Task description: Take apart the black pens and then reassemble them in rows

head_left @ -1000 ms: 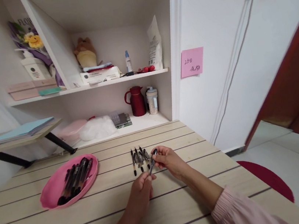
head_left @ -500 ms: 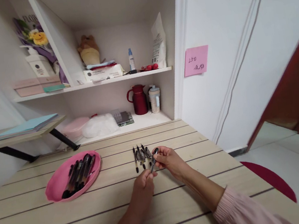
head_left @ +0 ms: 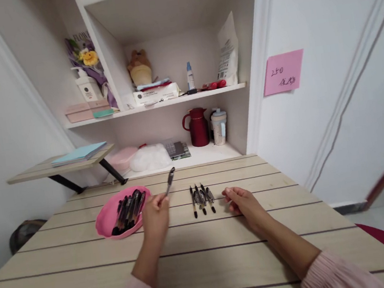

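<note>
My left hand [head_left: 155, 217] is closed round a black pen [head_left: 169, 181] that points up and away, just right of a pink dish [head_left: 105, 218] holding several black pens [head_left: 129, 211]. My right hand [head_left: 240, 200] rests on the wooden table [head_left: 208, 256] with its fingers curled in a pinch; what they hold, if anything, is too small to make out. Between the hands, three black pens [head_left: 201, 199] lie side by side on the table, just left of my right hand.
Behind the table stand white shelves with a dark red jug [head_left: 197, 127], a light cup [head_left: 218, 126], a white bundle [head_left: 150, 158], boxes and a bag. A small side table [head_left: 55, 166] carries blue papers at left. A pink note [head_left: 283, 72] is stuck on the right wall.
Both hands held one pen together before. Now they are apart: my left hand has carried the pen left toward the pink dish, my right has let go. The view has turned left.
</note>
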`<state>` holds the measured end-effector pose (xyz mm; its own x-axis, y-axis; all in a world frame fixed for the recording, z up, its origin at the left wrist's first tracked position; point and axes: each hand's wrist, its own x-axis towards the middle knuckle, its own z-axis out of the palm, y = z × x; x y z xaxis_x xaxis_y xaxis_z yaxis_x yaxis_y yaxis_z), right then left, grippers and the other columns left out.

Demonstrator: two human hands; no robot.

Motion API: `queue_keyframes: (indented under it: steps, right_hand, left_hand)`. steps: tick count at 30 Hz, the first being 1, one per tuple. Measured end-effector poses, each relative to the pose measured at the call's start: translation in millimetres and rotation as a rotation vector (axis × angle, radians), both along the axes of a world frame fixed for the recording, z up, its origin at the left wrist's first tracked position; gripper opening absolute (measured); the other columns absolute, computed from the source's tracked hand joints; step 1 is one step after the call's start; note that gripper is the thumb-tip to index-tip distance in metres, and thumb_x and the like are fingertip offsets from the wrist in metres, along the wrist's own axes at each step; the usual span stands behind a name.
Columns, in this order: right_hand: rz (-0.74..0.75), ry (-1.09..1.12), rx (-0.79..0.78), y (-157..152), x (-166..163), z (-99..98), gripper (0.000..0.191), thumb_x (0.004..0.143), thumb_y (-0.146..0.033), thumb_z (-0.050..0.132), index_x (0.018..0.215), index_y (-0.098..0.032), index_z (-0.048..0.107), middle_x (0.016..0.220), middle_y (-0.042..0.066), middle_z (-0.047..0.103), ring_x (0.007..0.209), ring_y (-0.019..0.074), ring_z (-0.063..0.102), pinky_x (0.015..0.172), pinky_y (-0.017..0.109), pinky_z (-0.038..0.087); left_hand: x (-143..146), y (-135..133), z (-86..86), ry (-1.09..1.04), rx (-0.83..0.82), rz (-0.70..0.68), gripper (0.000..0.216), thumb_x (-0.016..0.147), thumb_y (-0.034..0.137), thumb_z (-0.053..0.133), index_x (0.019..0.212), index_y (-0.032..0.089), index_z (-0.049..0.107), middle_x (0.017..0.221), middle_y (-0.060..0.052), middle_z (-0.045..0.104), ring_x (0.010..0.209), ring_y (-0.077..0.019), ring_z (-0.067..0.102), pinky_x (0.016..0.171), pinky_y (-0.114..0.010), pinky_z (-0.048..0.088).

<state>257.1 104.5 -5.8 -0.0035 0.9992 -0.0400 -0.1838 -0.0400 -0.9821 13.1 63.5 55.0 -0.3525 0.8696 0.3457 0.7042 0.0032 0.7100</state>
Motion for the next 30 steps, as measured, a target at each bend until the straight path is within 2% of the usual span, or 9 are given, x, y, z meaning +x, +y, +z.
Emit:
queue_keyframes:
  steps: [4,8,10,15,21,23,25,28,30]
  right_hand:
    - [0.005,-0.008,-0.018,6,2,-9.0,0.036,0.068,-0.05,0.061,0.075,-0.014,0.059,0.057,0.0,0.057,0.037,0.0042,0.041,0.034,0.016,0.024]
    - [0.017,-0.039,-0.014,5,0,-8.6,0.035,0.068,-0.048,0.06,0.075,-0.014,0.058,0.056,-0.001,0.056,0.037,0.0035,0.04,0.036,0.016,0.025]
    - [0.016,-0.052,-0.009,4,-1,-6.8,0.033,0.068,-0.046,0.06,0.074,-0.014,0.058,0.056,-0.002,0.056,0.038,0.0034,0.04,0.037,0.017,0.026]
    - [0.0,-0.123,0.011,5,-4,-7.7,0.03,0.069,-0.045,0.055,0.071,-0.015,0.056,0.055,-0.003,0.055,0.037,0.0048,0.041,0.039,0.018,0.028]
    - [-0.033,-0.299,0.085,9,-5,-14.1,0.02,0.07,-0.036,0.051,0.064,-0.017,0.054,0.049,-0.003,0.051,0.04,0.009,0.042,0.043,0.022,0.032]
    - [-0.043,-0.443,0.152,6,-7,-11.5,0.018,0.069,-0.033,0.053,0.059,-0.018,0.054,0.049,-0.002,0.052,0.046,0.0111,0.046,0.047,0.023,0.033]
    - [-0.04,-0.699,0.216,2,-13,-6.5,0.018,0.069,-0.032,0.054,0.057,-0.018,0.054,0.053,0.0,0.057,0.053,0.0131,0.051,0.052,0.024,0.033]
    - [-0.027,-1.098,0.221,-4,-27,1.2,0.019,0.071,-0.036,0.054,0.065,-0.018,0.058,0.066,0.005,0.064,0.064,0.0169,0.057,0.055,0.025,0.034]
    - [-0.032,-1.272,0.21,-7,-37,3.8,0.021,0.072,-0.037,0.053,0.076,-0.017,0.06,0.076,0.009,0.066,0.07,0.0201,0.059,0.057,0.026,0.034]
  left_hand:
    - [-62,2,20.8,0.203,-0.14,0.239,0.029,0.073,0.03,0.048,0.085,0.017,0.069,0.088,-0.014,0.067,0.088,-0.0311,0.058,0.074,-0.038,0.04]
    - [-97,7,19.4,0.32,-0.321,0.349,0.021,0.069,0.022,0.048,0.067,0.016,0.069,0.068,-0.014,0.068,0.075,-0.0328,0.061,0.061,-0.036,0.04]
    - [-103,10,13.5,0.373,-0.363,0.369,0.02,0.069,0.02,0.048,0.067,0.016,0.068,0.072,-0.014,0.068,0.075,-0.0319,0.061,0.059,-0.035,0.04]
    - [-98,12,2.1,0.482,-0.361,0.368,0.025,0.074,0.023,0.044,0.081,0.013,0.066,0.083,-0.016,0.068,0.075,-0.0307,0.061,0.057,-0.035,0.04]
    - [-80,6,7.2,0.59,-0.208,0.352,0.036,0.08,0.032,0.039,0.095,0.01,0.063,0.093,-0.019,0.062,0.083,-0.0324,0.058,0.064,-0.039,0.042]
    - [-65,4,8.0,0.61,-0.139,0.311,0.035,0.082,0.032,0.037,0.098,0.012,0.062,0.097,-0.017,0.061,0.091,-0.0299,0.055,0.071,-0.038,0.043]
    - [-42,1,4.6,0.607,-0.055,0.199,0.033,0.083,0.03,0.038,0.1,0.016,0.061,0.1,-0.012,0.061,0.097,-0.0243,0.054,0.079,-0.034,0.042]
    - [2,-7,-8.3,0.498,0.101,-0.155,0.028,0.082,0.026,0.039,0.097,0.016,0.061,0.096,-0.009,0.063,0.093,-0.0199,0.055,0.084,-0.031,0.042]
    - [29,-13,-19.5,0.391,0.112,-0.332,0.026,0.081,0.024,0.04,0.093,0.017,0.062,0.09,-0.008,0.064,0.089,-0.0205,0.057,0.08,-0.033,0.043]
